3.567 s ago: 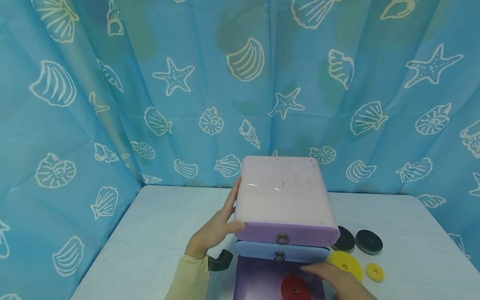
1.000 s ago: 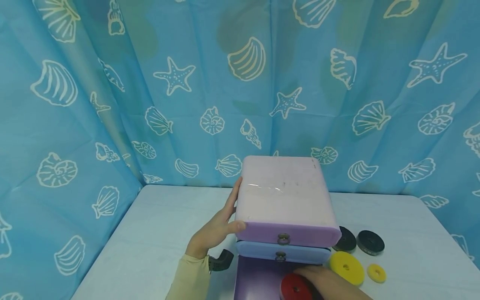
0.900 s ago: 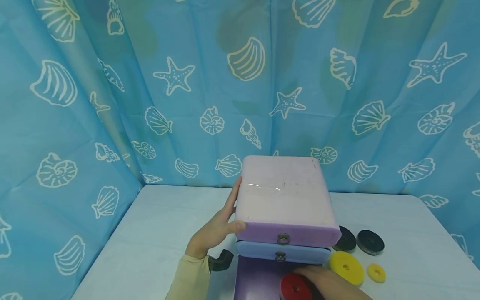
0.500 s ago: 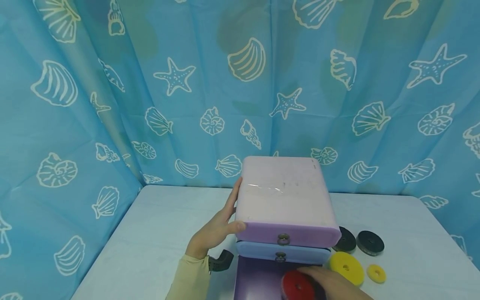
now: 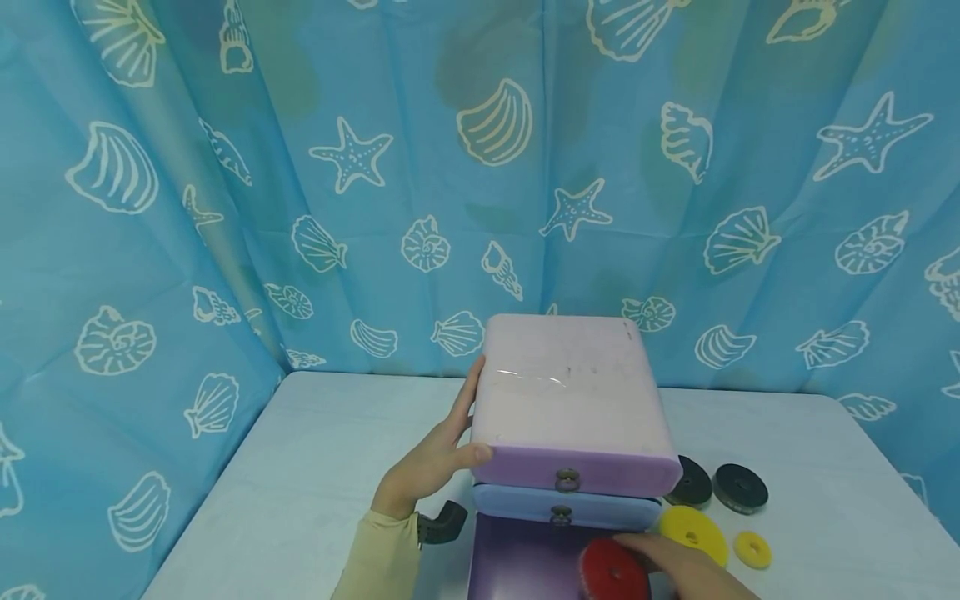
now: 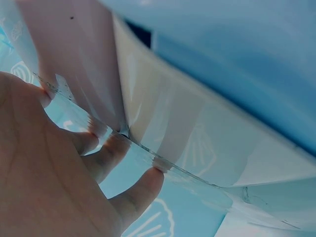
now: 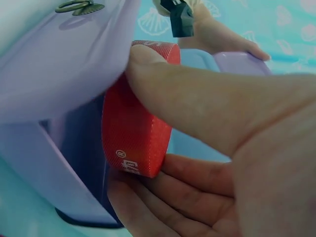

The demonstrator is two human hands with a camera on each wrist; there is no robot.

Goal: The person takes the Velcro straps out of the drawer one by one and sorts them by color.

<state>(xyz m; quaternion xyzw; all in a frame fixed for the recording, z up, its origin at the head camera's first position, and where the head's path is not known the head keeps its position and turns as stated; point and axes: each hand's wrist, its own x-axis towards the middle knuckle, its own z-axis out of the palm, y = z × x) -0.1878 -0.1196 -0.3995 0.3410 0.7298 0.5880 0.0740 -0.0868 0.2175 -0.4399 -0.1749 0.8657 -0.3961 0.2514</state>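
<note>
A small drawer cabinet (image 5: 566, 392) with a pale lilac top stands before me, its bottom purple drawer (image 5: 510, 554) pulled out. My left hand (image 5: 426, 463) lies along the cabinet's left side, thumb at the front edge; in the left wrist view its fingertips (image 6: 150, 181) touch the clear-edged side. My right hand (image 5: 686, 570) grips a red roll of woven tape (image 5: 613, 570) over the drawer's right part. In the right wrist view the red roll (image 7: 133, 128) stands on edge between thumb and fingers, white lettering on its side, close by the drawer front (image 7: 74, 64).
Two black rolls (image 5: 738, 489) lie right of the cabinet, one partly hidden behind it. Nearer are a large yellow roll (image 5: 678, 527) and a small yellow ring (image 5: 761, 558). The blue middle drawer (image 5: 517, 502) and purple top drawer are in. A shell-patterned curtain (image 5: 420, 183) hangs behind.
The red roll, lower in the drawer 3.6 seconds ago, has come up tilted in the right hand and shifted slightly right over the last half second. The left hand has stayed put.
</note>
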